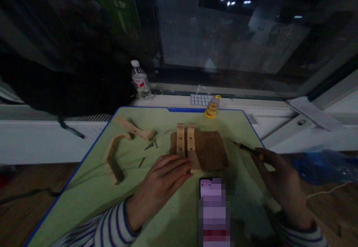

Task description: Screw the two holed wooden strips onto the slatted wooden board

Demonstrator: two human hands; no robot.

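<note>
Two pale wooden slats (186, 142) lie side by side on a dark wooden board (211, 150) in the middle of the green mat (92, 191). My left hand (163, 178) lies flat with fingers stretched out, its fingertips touching the near ends of the slats and the board's left edge. My right hand (279, 181) is closed around the yellow-and-black handle of a screwdriver (247, 149), whose tip points toward the board's right edge. Both wrists show striped sleeves.
A curved wooden piece (113, 157) and a straight wooden piece (133, 128) lie at the mat's left, with a few dark screws (151, 145) between them and the board. A phone (214, 209) lies near me. A water bottle (140, 81) and a yellow glue bottle (213, 106) stand on the sill.
</note>
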